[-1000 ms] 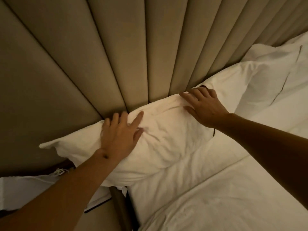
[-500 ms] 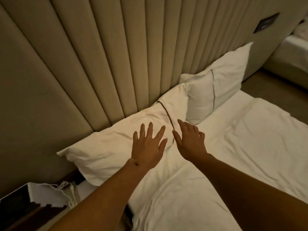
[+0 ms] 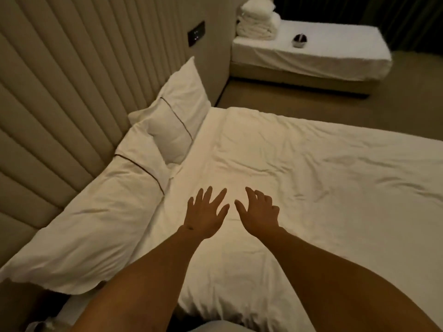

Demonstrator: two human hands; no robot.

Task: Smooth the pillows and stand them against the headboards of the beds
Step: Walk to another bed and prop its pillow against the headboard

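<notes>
A white pillow (image 3: 91,216) with a dark piping line leans against the ribbed beige headboard (image 3: 60,97) at the left. Beyond it a second white pillow (image 3: 175,121) stands against the same headboard, partly overlapping the first. My left hand (image 3: 206,214) and my right hand (image 3: 259,212) hover side by side over the white duvet (image 3: 299,178), fingers spread, holding nothing. Both hands are to the right of the near pillow and not touching it.
A second bed (image 3: 311,51) with a white sheet stands at the back right, with a stack of white folded bedding (image 3: 259,17) and a small dark object (image 3: 300,40) on it. A dark switch panel (image 3: 196,33) sits on the headboard. Floor lies between the beds.
Both hands have come off the near pillow and moved right, over the duvet. The view has swung right and back, showing the whole bed and the second bed.
</notes>
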